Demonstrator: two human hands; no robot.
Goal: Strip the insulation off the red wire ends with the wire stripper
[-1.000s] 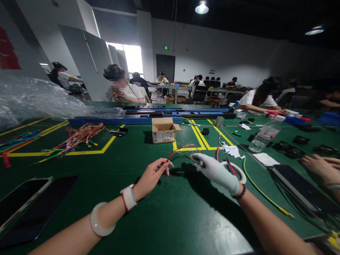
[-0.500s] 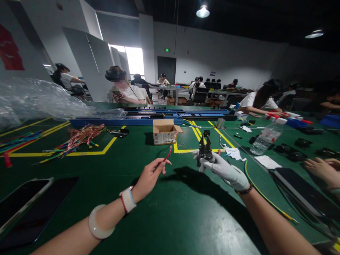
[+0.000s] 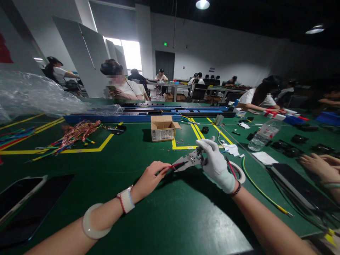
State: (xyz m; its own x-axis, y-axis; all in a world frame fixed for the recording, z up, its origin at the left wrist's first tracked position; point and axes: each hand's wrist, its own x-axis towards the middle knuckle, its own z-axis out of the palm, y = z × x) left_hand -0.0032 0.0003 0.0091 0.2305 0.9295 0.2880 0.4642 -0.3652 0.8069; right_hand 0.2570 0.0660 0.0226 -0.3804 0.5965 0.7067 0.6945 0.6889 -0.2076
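Note:
My left hand (image 3: 152,179), bare, pinches a short red wire (image 3: 175,165) between thumb and fingers. The wire's far end lies at the jaws of the wire strippers (image 3: 191,160); whether they bite on it I cannot tell. My right hand (image 3: 216,164), in a white glove, grips those strippers, their jaws pointing left toward my left hand. The gloved fingers hide most of the handles. Beyond my hands a small open cardboard box (image 3: 163,134) stands on the green table (image 3: 148,226). Near my right wrist lie a roll of tape (image 3: 240,172) and a green-yellow cable (image 3: 261,193).
To the left lie a pile of stripped copper wires (image 3: 79,134), a phone (image 3: 20,194) and plastic wrap (image 3: 39,94). A water bottle (image 3: 265,132) leans at the right, near a black device (image 3: 294,187). A co-worker's hands (image 3: 321,168) rest at the right edge. Blue rails (image 3: 132,118) cross the back.
The strippers have turned from upright to pointing left, down at the red wire. My left hand has brought the wire over to their jaws. The view has shifted slightly.

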